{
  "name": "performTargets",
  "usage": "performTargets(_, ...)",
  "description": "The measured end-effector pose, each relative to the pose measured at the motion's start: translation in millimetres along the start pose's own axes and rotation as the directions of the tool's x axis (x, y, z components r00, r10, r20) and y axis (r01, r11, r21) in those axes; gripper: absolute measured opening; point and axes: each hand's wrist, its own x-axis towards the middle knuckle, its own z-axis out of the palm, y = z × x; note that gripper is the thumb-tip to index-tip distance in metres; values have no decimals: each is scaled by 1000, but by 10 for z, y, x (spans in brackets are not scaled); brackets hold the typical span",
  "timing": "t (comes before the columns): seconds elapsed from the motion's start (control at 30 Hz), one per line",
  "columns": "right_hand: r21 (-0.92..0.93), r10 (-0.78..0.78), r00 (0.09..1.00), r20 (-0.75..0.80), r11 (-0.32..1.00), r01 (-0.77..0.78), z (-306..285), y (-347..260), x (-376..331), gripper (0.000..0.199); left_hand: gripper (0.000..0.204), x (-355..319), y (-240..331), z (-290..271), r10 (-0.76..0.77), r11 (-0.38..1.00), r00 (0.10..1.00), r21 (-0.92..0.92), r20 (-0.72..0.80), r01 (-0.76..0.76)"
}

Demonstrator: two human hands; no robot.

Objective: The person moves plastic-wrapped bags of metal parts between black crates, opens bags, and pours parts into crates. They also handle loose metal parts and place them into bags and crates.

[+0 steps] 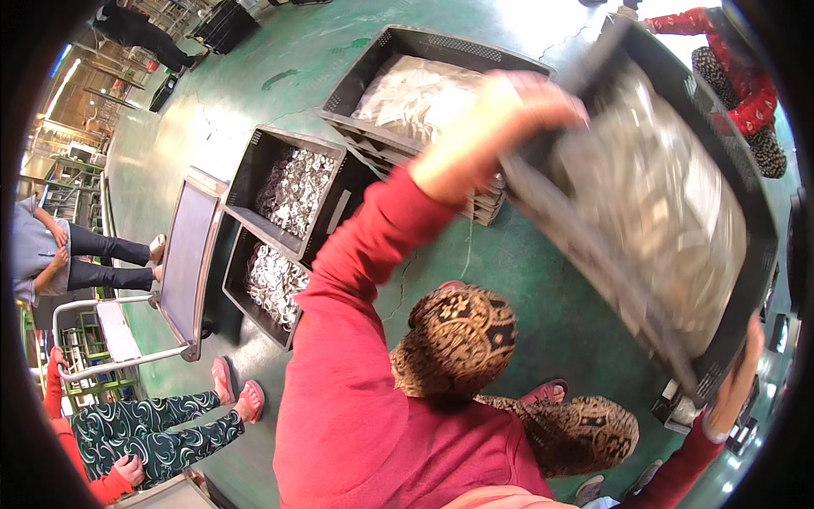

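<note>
Both hands hold a dark plastic crate (729, 280) w/ shiny metal parts, tilted above the green floor (526, 263). Left hand (500, 119) clamps its far rim; right hand (736, 373) grips the near corner, fingers curled. Three similar crates (292, 191) sit left of it, by a cart (188, 254).

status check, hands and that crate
Left hand and right hand grip opposite rims of tilted dark plastic crate of silvery metal pieces. Crates on floor beneath.
</note>
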Motion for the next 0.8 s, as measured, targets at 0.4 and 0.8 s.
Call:
performTargets(0.4, 659, -206, 754, 624, 658, -365, 3122, -1896, 1030, 39, 32, -1270, -2086, -2883, -696, 621, 718, -527, -29, 581)
performTargets(0.8, 602, -164, 750, 640, 714, -357, 3221, -1789, 1082, 53, 34, -1158, -1912, -2261, -981, -36, 118, -736, 157, 676)
